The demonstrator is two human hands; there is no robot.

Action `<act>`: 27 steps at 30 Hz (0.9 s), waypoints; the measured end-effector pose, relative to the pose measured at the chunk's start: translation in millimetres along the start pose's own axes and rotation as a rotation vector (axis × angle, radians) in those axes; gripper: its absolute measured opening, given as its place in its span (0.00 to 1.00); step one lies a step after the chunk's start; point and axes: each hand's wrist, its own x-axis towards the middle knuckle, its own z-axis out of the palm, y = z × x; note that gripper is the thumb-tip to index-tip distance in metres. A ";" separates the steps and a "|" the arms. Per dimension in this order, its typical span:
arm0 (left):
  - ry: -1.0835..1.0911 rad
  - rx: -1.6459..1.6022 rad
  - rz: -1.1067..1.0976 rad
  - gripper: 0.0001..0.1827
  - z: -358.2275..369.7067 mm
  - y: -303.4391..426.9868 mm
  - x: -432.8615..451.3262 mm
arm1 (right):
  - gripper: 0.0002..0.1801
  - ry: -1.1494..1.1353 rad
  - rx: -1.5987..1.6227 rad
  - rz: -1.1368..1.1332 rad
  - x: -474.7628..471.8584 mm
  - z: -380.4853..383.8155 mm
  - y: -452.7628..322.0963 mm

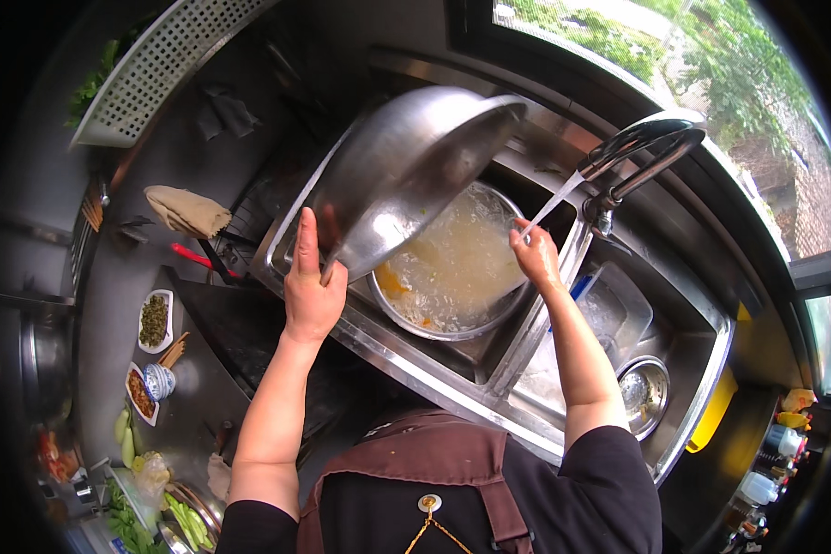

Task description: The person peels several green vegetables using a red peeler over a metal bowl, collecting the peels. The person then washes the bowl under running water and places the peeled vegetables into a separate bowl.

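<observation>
My left hand grips the rim of a large stainless-steel bowl, thumb or finger raised along its outside. That bowl is steeply tilted over the left sink basin. Beneath it, a round metal basin holds cloudy, bubbling water with yellow-orange bits at its left side. My right hand is at the right rim of this basin, fingers curled, directly under the stream from the chrome faucet. Whether its fingers hold anything is unclear.
In the right sink basin lie a clear plastic container and a small steel bowl. A yellow item hangs by the sink's right edge. Leftward are a folded beige cloth, a dish of chopped greens and a blue-white bowl.
</observation>
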 end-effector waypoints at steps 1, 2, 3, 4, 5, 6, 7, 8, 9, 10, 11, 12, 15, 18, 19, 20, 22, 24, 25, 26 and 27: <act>0.021 -0.059 -0.090 0.43 -1.5 2.5 1.7 | 0.21 -0.066 0.031 0.079 -1.7 3.2 -0.2; 0.040 -0.119 -0.180 0.42 -3.2 5.4 3.5 | 0.22 -0.095 0.034 0.099 -4.0 5.9 -2.6; 0.059 -0.183 -0.271 0.40 -3.8 9.9 5.6 | 0.22 -0.124 0.033 0.119 -5.8 6.4 -3.8; 0.210 -0.272 -0.192 0.35 -0.5 21.9 12.3 | 0.28 -0.159 0.055 0.155 -5.6 11.3 1.8; 0.122 -0.433 -0.299 0.32 2.2 9.8 10.6 | 0.29 -0.206 0.228 0.247 -8.8 11.8 5.3; 0.045 -0.578 -0.414 0.29 0.9 -14.6 2.3 | 0.31 -0.271 0.408 0.328 -14.3 12.0 -9.9; -0.039 -0.735 -0.526 0.26 -0.1 -20.6 1.3 | 0.33 -0.328 0.581 0.413 -20.2 4.6 -22.0; -0.022 -0.898 -0.709 0.22 7.6 -19.1 -3.8 | 0.34 -0.466 0.732 0.521 -25.4 -7.3 -31.9; -0.019 -1.072 -0.889 0.18 19.4 -5.9 -3.7 | 0.29 -0.452 1.010 0.660 -32.8 -13.6 -25.0; -0.019 -1.146 -0.928 0.20 34.5 -13.4 -13.3 | 0.27 -0.496 1.116 0.691 -36.3 -27.8 -33.9; -0.085 -1.178 -0.999 0.21 46.4 -20.8 -21.4 | 0.25 -0.541 1.224 0.722 -37.4 -42.1 -44.0; -0.134 -1.206 -1.035 0.23 61.9 -26.6 -27.2 | 0.24 -0.477 1.006 0.657 -38.9 -50.6 -41.9; -0.045 -1.007 -0.945 0.36 94.9 -27.2 -32.4 | 0.17 -0.247 0.947 0.640 -47.5 -62.1 -52.3; 0.028 -0.184 -0.309 0.44 109.7 -2.2 -24.5 | 0.15 -0.037 0.831 0.475 -67.2 -62.7 -32.6; -0.186 -0.338 -0.238 0.46 112.7 23.4 -17.5 | 0.14 0.005 0.779 0.439 -72.4 -52.3 -12.9; -0.325 -0.197 -0.039 0.46 119.7 48.3 -15.2 | 0.12 0.045 0.790 0.444 -77.4 -49.2 -23.3; -0.452 -0.236 0.291 0.45 152.4 84.9 -22.6 | 0.11 -0.004 0.782 0.390 -78.3 -41.3 -19.5; -0.628 -0.521 0.221 0.47 185.5 91.5 -27.1 | 0.10 -0.025 0.773 0.354 -73.4 -47.3 -37.4; -0.693 -0.375 0.348 0.47 193.9 83.9 -23.4 | 0.10 0.002 0.859 0.297 -71.2 -49.9 -30.2; -0.751 -0.226 0.472 0.47 200.2 69.5 -14.1 | 0.11 0.086 0.844 0.287 -72.5 -53.7 -24.5; -0.807 -0.069 0.584 0.46 201.8 52.2 -3.3 | 0.12 0.162 0.834 0.280 -72.8 -57.9 -30.6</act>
